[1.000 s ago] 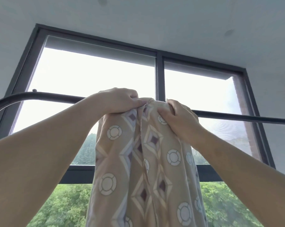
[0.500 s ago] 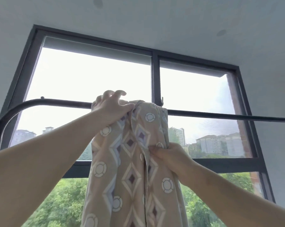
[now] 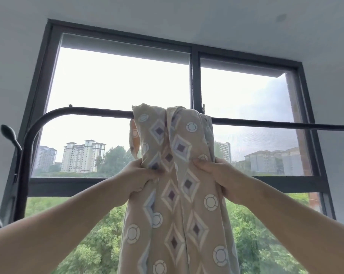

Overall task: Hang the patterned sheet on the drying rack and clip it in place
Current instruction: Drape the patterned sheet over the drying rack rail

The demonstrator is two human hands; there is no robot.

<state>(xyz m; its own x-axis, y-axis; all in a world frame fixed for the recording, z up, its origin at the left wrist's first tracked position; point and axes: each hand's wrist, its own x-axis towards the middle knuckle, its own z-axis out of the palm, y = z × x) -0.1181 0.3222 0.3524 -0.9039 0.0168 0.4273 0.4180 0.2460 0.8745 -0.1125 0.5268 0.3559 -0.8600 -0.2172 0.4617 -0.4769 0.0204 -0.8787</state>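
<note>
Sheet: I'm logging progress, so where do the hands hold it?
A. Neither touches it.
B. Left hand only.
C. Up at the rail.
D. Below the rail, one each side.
D: the left hand and right hand each grip the sheet below the rail it drapes over.

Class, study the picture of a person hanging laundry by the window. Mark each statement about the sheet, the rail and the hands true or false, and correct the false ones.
1. The beige sheet with diamond and ring patterns hangs over the dark metal rail. True.
2. The left hand is open and off the sheet. False: it grips the sheet's left fold below the rail.
3. The right hand grips the sheet's right fold. True.
4. The sheet is spread flat along the whole rail. False: it is bunched into a narrow bundle on one short stretch of the rail.
</note>
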